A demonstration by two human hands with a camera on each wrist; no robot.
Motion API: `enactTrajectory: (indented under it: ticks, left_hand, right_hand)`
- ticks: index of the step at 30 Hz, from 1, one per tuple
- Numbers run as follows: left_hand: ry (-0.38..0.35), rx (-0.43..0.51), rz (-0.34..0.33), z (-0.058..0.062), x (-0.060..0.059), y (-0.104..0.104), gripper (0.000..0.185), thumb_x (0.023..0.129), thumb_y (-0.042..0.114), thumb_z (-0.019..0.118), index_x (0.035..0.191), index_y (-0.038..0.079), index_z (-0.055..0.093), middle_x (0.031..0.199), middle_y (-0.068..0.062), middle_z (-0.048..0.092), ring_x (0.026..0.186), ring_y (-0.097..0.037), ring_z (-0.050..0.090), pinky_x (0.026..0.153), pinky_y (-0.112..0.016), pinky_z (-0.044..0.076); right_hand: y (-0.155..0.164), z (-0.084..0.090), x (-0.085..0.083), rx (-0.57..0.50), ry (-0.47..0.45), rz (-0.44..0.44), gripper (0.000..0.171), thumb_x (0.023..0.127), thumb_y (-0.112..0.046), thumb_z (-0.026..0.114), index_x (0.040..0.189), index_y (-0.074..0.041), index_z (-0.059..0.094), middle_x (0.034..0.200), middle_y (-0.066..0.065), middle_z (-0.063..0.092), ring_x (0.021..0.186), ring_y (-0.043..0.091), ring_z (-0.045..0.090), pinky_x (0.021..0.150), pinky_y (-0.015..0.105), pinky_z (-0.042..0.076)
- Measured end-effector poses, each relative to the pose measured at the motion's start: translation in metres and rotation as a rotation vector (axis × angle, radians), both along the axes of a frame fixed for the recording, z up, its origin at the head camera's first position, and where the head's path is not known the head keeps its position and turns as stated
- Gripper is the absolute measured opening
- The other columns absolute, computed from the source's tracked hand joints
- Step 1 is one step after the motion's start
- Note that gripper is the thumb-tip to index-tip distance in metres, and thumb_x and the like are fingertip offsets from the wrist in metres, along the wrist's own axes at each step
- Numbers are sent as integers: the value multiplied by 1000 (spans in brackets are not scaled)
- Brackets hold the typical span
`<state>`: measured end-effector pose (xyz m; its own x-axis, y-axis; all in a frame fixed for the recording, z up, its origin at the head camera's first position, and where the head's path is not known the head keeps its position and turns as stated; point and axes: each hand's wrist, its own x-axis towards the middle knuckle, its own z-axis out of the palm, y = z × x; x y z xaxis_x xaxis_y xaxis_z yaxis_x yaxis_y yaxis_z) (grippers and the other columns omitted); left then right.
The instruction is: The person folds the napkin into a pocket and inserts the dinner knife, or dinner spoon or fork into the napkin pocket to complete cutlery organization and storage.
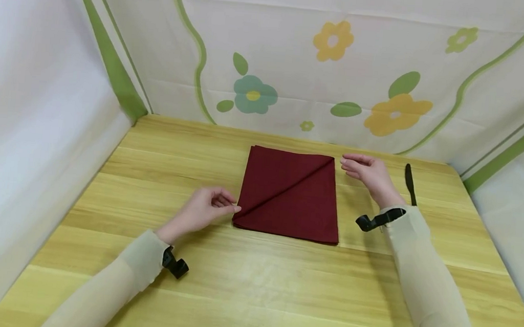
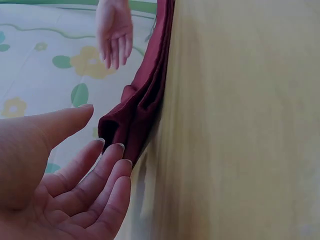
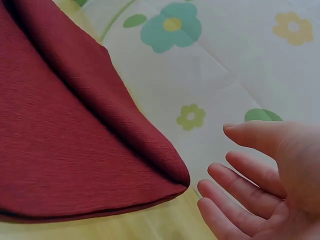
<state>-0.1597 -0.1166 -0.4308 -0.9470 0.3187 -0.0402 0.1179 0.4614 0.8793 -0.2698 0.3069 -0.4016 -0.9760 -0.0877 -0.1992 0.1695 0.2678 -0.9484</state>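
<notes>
Resting at near left corner of dark red napkin (image 1: 289,194), left hand (image 1: 203,211) has fingers loosely bent, fingertips (image 2: 114,150) at cloth edge, nothing pinched. Right hand (image 1: 368,174) relaxed, fingers apart, just beside far right corner, not touching (wrist view shows gap). Napkin lies flat in middle of wooden surface (image 1: 252,286), folded square with diagonal fold across. Black knife (image 1: 410,184) right of right hand. Flower-print cloth (image 1: 298,58) stands behind surface.
</notes>
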Motion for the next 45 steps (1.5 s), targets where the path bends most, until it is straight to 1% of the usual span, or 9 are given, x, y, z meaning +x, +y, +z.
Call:
enactTrajectory:
  ticks: [6, 11, 14, 17, 21, 26, 30, 36, 45]
  left_hand:
    - [-33, -38, -10, -1, 5, 0, 17, 89, 25, 82, 94, 11, 74, 87, 1, 71, 79, -18, 65, 71, -33, 55]
    - [-31, -64, -31, 1, 7, -1, 9, 90, 23, 81, 89, 15, 77, 84, 5, 71, 75, -18, 65, 66, -32, 54]
    - [-24, -77, -49, 1, 8, -1, 8, 90, 23, 81, 88, 16, 78, 83, 5, 71, 73, -16, 64, 65, -31, 53]
    - [-15, -94, -69, 1, 9, -1, 6, 90, 21, 82, 88, 16, 79, 82, 6, 71, 72, -15, 65, 64, -30, 53]
    - [-18, -108, -88, -1, 9, -2, 5, 89, 19, 82, 88, 15, 79, 82, 7, 72, 73, -13, 65, 65, -29, 53]
    - [-25, -109, -98, 0, 11, -3, 5, 88, 17, 83, 87, 14, 78, 81, 6, 71, 72, -14, 63, 64, -29, 52]
    - [-19, -116, -106, 0, 11, -2, 8, 87, 16, 84, 83, 15, 77, 78, 6, 70, 69, -13, 62, 61, -28, 51]
    - [-9, -144, -118, 0, 10, -3, 10, 87, 16, 84, 80, 15, 77, 75, 7, 69, 66, -11, 60, 59, -27, 49]
    - [-13, -205, -174, 10, 9, -7, 8, 88, 14, 82, 82, 14, 77, 76, 8, 68, 66, -11, 59, 61, -28, 50]
  right_hand:
    - [-3, 3, -18, 44, 17, 7, 60, 100, -33, 69, 143, 6, 53, 142, 21, 54, 126, 33, 58, 106, 43, 45]
    - [-5, -2, -32, 66, 1, 30, 53, 102, -25, 66, 142, 7, 54, 143, 26, 52, 125, 34, 58, 105, 43, 45]
    - [-5, -11, -41, 101, -4, 42, 49, 103, -21, 64, 140, 9, 55, 137, 27, 58, 111, 26, 67, 102, 44, 48]
    - [-6, -19, -49, 148, -19, 38, 44, 103, -19, 64, 135, 11, 59, 116, 23, 69, 91, 18, 70, 89, 39, 56]
    - [-9, -23, -52, 197, -53, 53, 38, 104, -16, 62, 129, 12, 62, 91, 12, 70, 75, 14, 65, 69, 30, 56]
    - [-12, -26, -53, 262, -68, 73, 34, 105, -18, 61, 126, 9, 64, 78, 4, 69, 63, 10, 61, 58, 25, 53]
    - [-14, -29, -55, 286, -68, 69, 33, 105, -18, 61, 124, 9, 64, 74, 0, 67, 58, 9, 58, 55, 25, 51]
    - [-18, -35, -58, 298, -45, 54, 29, 104, -16, 61, 118, 10, 63, 72, 2, 65, 56, 11, 58, 52, 24, 48]
    - [-25, -36, -61, 348, -45, -1, 26, 100, -17, 67, 110, 7, 65, 71, 3, 65, 55, 13, 60, 52, 24, 50]
